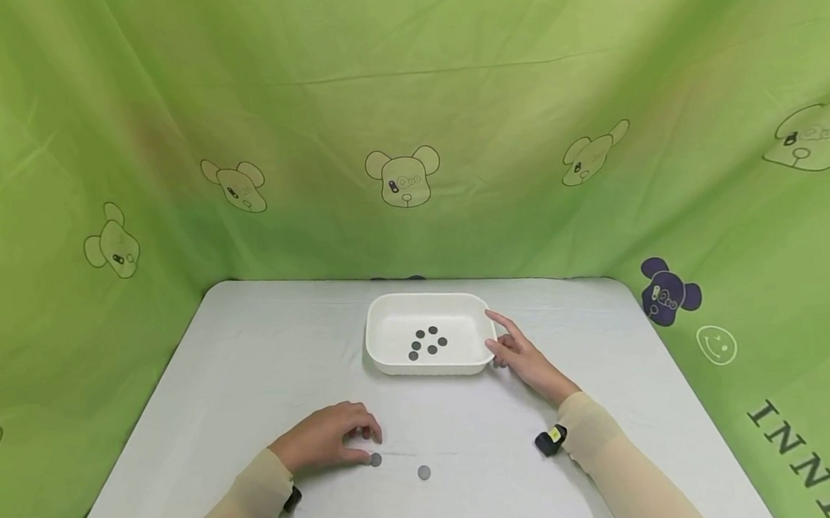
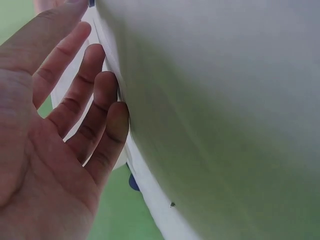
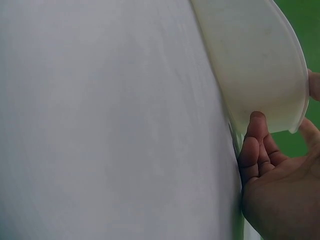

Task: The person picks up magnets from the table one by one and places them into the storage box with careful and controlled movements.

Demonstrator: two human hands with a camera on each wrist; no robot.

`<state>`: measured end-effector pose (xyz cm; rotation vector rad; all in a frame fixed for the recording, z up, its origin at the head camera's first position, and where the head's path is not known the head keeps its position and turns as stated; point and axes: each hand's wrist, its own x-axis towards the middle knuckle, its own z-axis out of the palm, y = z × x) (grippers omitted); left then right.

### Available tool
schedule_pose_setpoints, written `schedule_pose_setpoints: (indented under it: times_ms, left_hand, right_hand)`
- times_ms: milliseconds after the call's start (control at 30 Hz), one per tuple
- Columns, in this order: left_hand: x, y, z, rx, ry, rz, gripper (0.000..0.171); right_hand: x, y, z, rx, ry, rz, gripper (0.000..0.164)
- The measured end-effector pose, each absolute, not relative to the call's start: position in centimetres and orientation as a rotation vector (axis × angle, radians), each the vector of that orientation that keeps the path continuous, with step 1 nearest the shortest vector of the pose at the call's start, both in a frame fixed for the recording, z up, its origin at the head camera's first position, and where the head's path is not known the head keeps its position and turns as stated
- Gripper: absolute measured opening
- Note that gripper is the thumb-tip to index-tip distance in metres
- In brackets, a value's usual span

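Observation:
On the table, my left hand [image 1: 333,435] rests low with its fingers loosely bent. Its thumb tip is right at a small grey coin-like disc [image 1: 375,459], and the index fingertip stands apart from the thumb. A second grey disc [image 1: 424,472] lies a little to the right. My right hand [image 1: 526,359] grips the right end of a white rectangular dish [image 1: 431,369], with thumb and index finger at the rim. In the right wrist view, other fingertips [image 3: 257,117] lie against the dish's outer wall [image 3: 255,65]. Several dark discs [image 1: 432,350] lie spread inside the dish.
A pale cloth covers the table [image 1: 251,354]. Green fabric [image 1: 405,72] printed with bear heads hangs behind the table and along both sides. A black wrist device [image 1: 551,440] is strapped at the right sleeve, another [image 1: 292,498] at the left sleeve.

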<state>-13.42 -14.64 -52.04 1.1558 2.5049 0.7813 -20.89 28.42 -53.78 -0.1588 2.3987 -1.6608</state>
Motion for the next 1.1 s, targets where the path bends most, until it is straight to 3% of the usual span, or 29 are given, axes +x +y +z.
schedule_pose_setpoints:
  times_ms: [1100]
  left_hand:
    - [-13.32, -14.36, -52.27, 1.239, 2.495, 0.706, 0.018]
  right_hand:
    - [-20.89, 28.46, -53.7, -0.146, 2.41, -1.643, 0.072]
